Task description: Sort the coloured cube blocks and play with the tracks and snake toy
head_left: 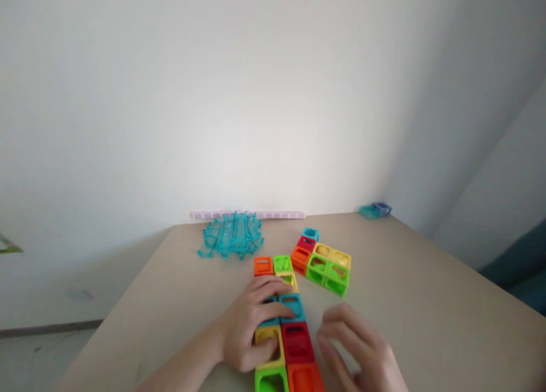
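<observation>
My left hand (256, 318) lies across a double row of colourful hollow toy blocks, fingers spread. Its index fingertip is on a blue block (297, 304) and its thumb on a yellow block (258, 338). Other blocks in the row are a red block (297, 342), an orange block (305, 378) and a green block (272, 378) nearest me; an orange block (263, 265) and a green block (282, 263) form the far end. Right of the row, my right hand (360, 346) is slightly blurred, with curved fingers apart from the thumb and nothing visible between them.
A joined cluster of blocks (322, 256) sits beyond my right hand. Clear teal plastic pieces (234, 235) lie at the back left, before a pale purple strip (247, 215) along the wall. A dark blue block (382, 209) and a teal piece (369, 211) rest at the far right corner.
</observation>
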Available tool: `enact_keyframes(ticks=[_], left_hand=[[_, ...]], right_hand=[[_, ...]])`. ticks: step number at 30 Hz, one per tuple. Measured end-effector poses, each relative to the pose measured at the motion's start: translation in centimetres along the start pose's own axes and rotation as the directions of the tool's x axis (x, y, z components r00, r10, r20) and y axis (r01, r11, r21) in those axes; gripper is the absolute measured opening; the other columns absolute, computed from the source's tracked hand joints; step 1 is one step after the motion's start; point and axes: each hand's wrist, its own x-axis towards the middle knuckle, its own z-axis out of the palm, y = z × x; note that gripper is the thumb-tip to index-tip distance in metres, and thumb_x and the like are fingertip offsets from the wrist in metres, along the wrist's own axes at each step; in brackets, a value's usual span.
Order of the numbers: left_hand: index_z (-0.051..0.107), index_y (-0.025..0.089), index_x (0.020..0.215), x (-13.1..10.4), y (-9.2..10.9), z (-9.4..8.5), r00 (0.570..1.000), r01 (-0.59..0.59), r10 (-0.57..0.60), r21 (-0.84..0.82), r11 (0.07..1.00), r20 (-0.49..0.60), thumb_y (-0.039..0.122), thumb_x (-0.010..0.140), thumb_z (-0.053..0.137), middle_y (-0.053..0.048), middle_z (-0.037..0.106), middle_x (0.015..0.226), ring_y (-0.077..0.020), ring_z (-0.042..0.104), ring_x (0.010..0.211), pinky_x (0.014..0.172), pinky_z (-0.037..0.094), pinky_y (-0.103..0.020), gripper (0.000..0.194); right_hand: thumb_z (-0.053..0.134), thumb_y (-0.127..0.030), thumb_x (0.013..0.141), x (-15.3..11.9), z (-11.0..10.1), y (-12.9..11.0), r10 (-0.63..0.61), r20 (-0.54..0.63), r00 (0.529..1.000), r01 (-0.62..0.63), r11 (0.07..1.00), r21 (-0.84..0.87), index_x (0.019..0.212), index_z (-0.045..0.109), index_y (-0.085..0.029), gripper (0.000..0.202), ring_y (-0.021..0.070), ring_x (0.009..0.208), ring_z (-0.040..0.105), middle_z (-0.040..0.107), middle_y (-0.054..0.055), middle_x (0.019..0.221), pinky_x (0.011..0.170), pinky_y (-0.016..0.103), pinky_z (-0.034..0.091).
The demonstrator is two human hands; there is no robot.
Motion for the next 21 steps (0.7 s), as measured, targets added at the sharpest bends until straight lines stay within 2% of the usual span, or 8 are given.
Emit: enact_keyframes(ticks=[2, 4, 5, 7, 10, 13, 19, 21], left_hand=[[0.06, 0.023, 0.107, 0.2, 0.2, -0.5, 1.0, 0.023, -0.023, -0.013, 1.0, 0.001, 0.026, 0.07, 0.056, -0.01, 0.052, 0.13, -0.0309, 0.045, 0.12, 0.103, 0.034, -0.049, 0.037], [0.058, 0.022, 0.102, 0.3, 0.4, -0.8, 0.999, 0.051, -0.051, -0.025, 0.998, 0.009, 0.023, 0.072, 0.054, -0.01, 0.054, 0.128, -0.0292, 0.046, 0.12, 0.103, 0.034, -0.047, 0.031], [0.058, 0.022, 0.1, 0.3, 0.4, -0.9, 0.998, 0.063, -0.062, -0.03, 0.998, 0.008, 0.022, 0.073, 0.053, -0.01, 0.055, 0.127, -0.0285, 0.046, 0.119, 0.103, 0.034, -0.047, 0.027], [0.057, 0.021, 0.096, 0.3, 0.3, -0.8, 0.997, 0.075, -0.076, -0.038, 0.996, -0.009, 0.022, 0.074, 0.054, -0.01, 0.056, 0.124, -0.0279, 0.047, 0.118, 0.102, 0.035, -0.046, 0.022], [0.056, 0.021, 0.089, 0.1, 0.0, -0.5, 0.996, 0.078, -0.079, -0.038, 0.996, -0.044, 0.024, 0.07, 0.057, -0.01, 0.058, 0.121, -0.0287, 0.048, 0.114, 0.101, 0.036, -0.047, 0.019], [0.055, 0.021, 0.086, 0.1, -0.2, -0.3, 0.996, 0.079, -0.081, -0.032, 0.996, -0.049, 0.023, 0.067, 0.058, -0.009, 0.058, 0.12, -0.0286, 0.049, 0.112, 0.1, 0.036, -0.046, 0.019], [0.054, 0.021, 0.085, 0.1, -0.1, -0.5, 0.995, 0.081, -0.083, -0.034, 0.996, -0.055, 0.024, 0.068, 0.057, -0.009, 0.059, 0.12, -0.028, 0.05, 0.112, 0.101, 0.035, -0.045, 0.018], [0.054, 0.021, 0.085, 0.1, -0.1, -0.6, 0.994, 0.083, -0.085, -0.035, 0.996, -0.061, 0.023, 0.068, 0.058, -0.009, 0.059, 0.12, -0.0278, 0.05, 0.113, 0.101, 0.035, -0.045, 0.018]], right_hand=[[0.045, -0.025, 0.093, 3.3, -0.5, 2.5, 0.132, -0.068, 0.989, -0.141, 0.976, -0.167, 0.094, 0.062, -0.02, 0.018, 0.0212, 0.093, 0.059, 0.061, 0.01, 0.098, 0.083, 0.033, 0.048], [0.05, -0.032, 0.09, 6.5, 0.0, 5.0, 0.231, -0.052, 0.971, -0.234, 0.901, -0.365, 0.115, 0.06, -0.02, 0.029, 0.0276, 0.108, 0.054, 0.057, 0.014, 0.118, 0.094, 0.042, 0.042], [0.053, -0.036, 0.088, 7.7, 0.5, 6.1, 0.261, -0.018, 0.965, -0.242, 0.867, -0.436, 0.126, 0.055, -0.02, 0.041, 0.031, 0.116, 0.049, 0.05, 0.016, 0.13, 0.097, 0.046, 0.039], [0.054, -0.045, 0.086, 9.3, 1.7, 7.8, 0.286, 0.067, 0.956, -0.211, 0.828, -0.52, 0.134, 0.049, -0.02, 0.055, 0.0346, 0.122, 0.044, 0.044, 0.017, 0.138, 0.1, 0.048, 0.034], [0.055, -0.048, 0.084, 9.6, 2.9, 8.8, 0.281, 0.151, 0.948, -0.144, 0.799, -0.583, 0.137, 0.046, -0.021, 0.06, 0.036, 0.122, 0.043, 0.041, 0.017, 0.142, 0.101, 0.049, 0.03], [0.055, -0.046, 0.083, 9.2, 2.8, 8.9, 0.287, 0.169, 0.943, -0.136, 0.796, -0.59, 0.137, 0.046, -0.024, 0.059, 0.0334, 0.117, 0.046, 0.042, 0.014, 0.141, 0.098, 0.046, 0.03], [0.051, -0.057, 0.082, 8.8, 1.7, 8.5, 0.377, 0.128, 0.917, -0.225, 0.756, -0.615, 0.136, 0.047, -0.025, 0.063, 0.0344, 0.105, 0.051, 0.049, 0.015, 0.128, 0.089, 0.047, 0.036], [0.047, -0.062, 0.083, 8.6, 1.5, 8.5, 0.389, 0.119, 0.913, -0.251, 0.768, -0.589, 0.136, 0.048, -0.025, 0.065, 0.0338, 0.103, 0.052, 0.051, 0.016, 0.123, 0.088, 0.046, 0.037]])
